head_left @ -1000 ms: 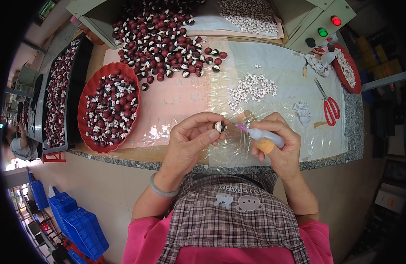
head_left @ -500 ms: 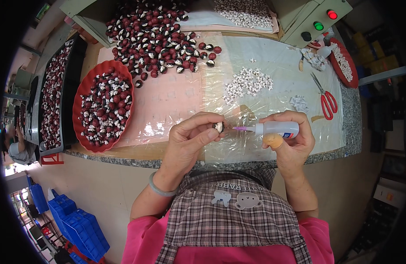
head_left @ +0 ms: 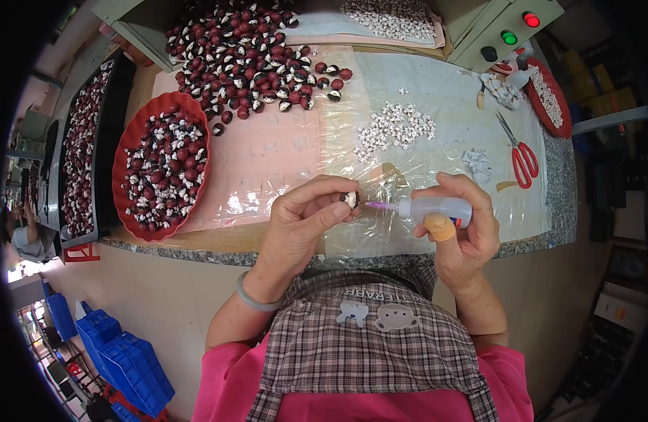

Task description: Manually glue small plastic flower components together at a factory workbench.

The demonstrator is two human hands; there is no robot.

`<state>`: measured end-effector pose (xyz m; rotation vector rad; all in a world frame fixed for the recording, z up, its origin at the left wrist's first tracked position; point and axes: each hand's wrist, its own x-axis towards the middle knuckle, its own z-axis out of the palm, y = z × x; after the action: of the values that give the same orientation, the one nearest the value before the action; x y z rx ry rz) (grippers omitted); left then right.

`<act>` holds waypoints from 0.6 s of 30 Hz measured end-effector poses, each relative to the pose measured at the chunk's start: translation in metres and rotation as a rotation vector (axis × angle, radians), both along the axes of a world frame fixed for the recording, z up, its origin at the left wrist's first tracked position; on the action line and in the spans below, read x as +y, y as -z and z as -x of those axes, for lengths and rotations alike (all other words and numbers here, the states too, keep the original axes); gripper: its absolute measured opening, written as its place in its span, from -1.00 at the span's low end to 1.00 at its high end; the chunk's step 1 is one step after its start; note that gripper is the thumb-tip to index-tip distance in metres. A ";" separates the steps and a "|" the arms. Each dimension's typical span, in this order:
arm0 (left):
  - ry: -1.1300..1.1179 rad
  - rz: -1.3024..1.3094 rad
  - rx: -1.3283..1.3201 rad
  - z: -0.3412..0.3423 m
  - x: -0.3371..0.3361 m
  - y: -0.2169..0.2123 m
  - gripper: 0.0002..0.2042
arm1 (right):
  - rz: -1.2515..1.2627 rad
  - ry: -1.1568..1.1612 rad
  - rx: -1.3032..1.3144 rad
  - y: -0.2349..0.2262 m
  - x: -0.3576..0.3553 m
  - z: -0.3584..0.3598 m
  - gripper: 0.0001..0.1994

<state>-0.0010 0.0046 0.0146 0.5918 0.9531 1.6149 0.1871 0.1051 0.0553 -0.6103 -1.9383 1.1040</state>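
Between thumb and fingers my left hand pinches a small round black-and-white piece, its pale side turned to the right. My right hand is wrapped round a translucent squeeze bottle with a thin purple nozzle. The bottle lies nearly level and its nozzle points at the piece, close to it; whether they touch I cannot tell. A tan cover sits on my right thumb. Beyond my hands, a pile of small white pieces lies on the plastic sheet.
A heap of dark red, black and white balls spreads at the back left. A red scalloped bowl holds similar balls with white bits. Red-handled scissors, crumpled paper and a red dish lie to the right. Blue crates stand on the floor.
The squeeze bottle has tipped and shifted slightly left in my right hand, its label now mostly covered. My left hand keeps its pinch on the piece, almost unmoved.
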 end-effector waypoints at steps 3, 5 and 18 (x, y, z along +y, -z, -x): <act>0.004 0.003 0.001 0.000 0.000 0.002 -0.71 | -0.019 -0.010 -0.009 0.001 0.001 0.001 -0.60; 0.008 0.010 0.002 0.000 0.000 0.002 -0.71 | -0.031 -0.010 -0.021 0.002 0.001 0.000 -0.61; 0.024 0.025 -0.022 -0.001 -0.002 0.004 -0.71 | -0.119 0.032 -0.102 -0.004 -0.004 0.003 -0.58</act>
<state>-0.0005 0.0026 0.0103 0.5657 0.9452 1.5832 0.1843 0.1011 0.0593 -0.6410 -2.0585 0.9466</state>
